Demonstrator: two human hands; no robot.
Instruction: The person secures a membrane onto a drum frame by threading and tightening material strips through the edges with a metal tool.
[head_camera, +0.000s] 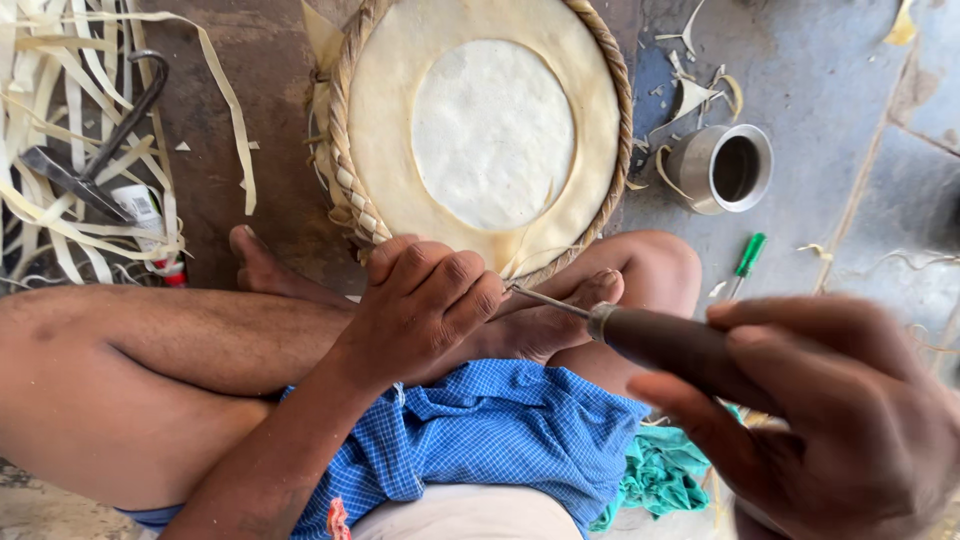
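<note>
The near rim of the round woven basket with a pale plaited edge (345, 170) is hidden behind the left hand (420, 310), and its top runs out of the picture. The right hand (850, 410) is blurred and cut off at the lower right corner — its fingertips cannot be made out clearly.

The left hand's grip is curled, fingers pressed together over the basket's near rim, between the person's two bare feet. The right hand's grip is wrapped around the dark wooden handle of a thin metal awl (660, 345); the awl's point reaches the rim just beside the left fingers (470, 290).

The basket stands on the grey stone floor (840, 70), touching the feet. To its left lie loose pale cane strips (60, 190) with dark metal shears (95, 160) on them; to its right, near but apart, a small steel cup (725, 168) and a green-handled screwdriver (745, 262) — bare floor lies beyond them.
</note>
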